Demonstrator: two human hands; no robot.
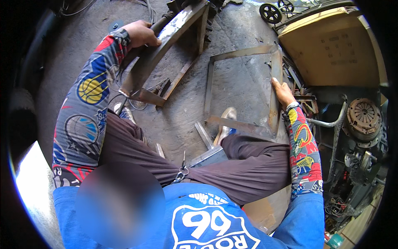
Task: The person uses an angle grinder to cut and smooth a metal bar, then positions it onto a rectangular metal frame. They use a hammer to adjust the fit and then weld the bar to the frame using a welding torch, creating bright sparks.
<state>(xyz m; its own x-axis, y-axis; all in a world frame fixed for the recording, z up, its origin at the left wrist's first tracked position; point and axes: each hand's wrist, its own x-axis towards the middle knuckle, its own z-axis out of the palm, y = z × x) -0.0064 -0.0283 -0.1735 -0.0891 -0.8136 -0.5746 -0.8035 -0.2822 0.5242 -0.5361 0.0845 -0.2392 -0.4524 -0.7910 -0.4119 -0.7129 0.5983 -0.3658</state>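
My left hand [143, 35] is closed around an angled steel frame [163, 50] at the upper middle, its near corner low beside my left leg. My right hand [283, 92] grips the right side bar of a rectangular steel frame [210, 91], whose near edge lies over my right shoe. A dark tool [161, 87], too small to make out, and loose cables [132, 104] lie by the left frame. A metal piece with an upright bar [209, 157] is between my legs.
A large cardboard box [327, 52] and a wheeled item [270, 13] stand at upper right. Below the box are a bent tube [331, 123], a rusty round clutch part [362, 120] and piled metal parts. More cables [147, 8] lie on the concrete floor [83, 37].
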